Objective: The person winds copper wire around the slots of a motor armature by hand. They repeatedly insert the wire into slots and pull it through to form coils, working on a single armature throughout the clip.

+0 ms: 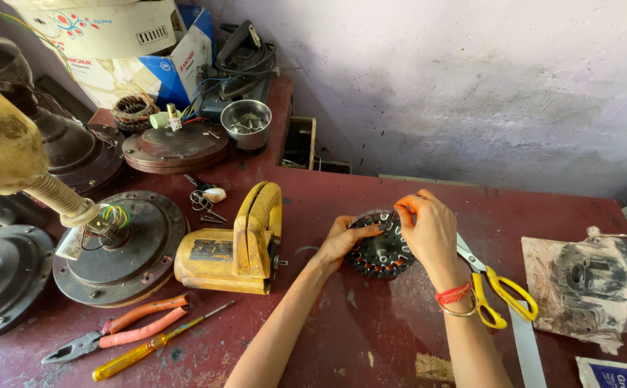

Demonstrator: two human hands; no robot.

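Red desk [371,338] carries several fan motor housings [119,248] at left and a yellow power tool [238,244] beside the work. Stator core [380,248] lies flat at desk centre, between both hands. Left hand [342,241] rests curled on its left rim, steadying it. Right hand [432,230] pinches a small orange strip [405,204] over the far rim. Several slots appear to carry orange lining; no copper winding visible on the core, so judged early: lining in progress, winding not begun. Yellow-handled scissors [497,287] lie just right; pliers [123,334] and screwdriver [159,348] well apart.
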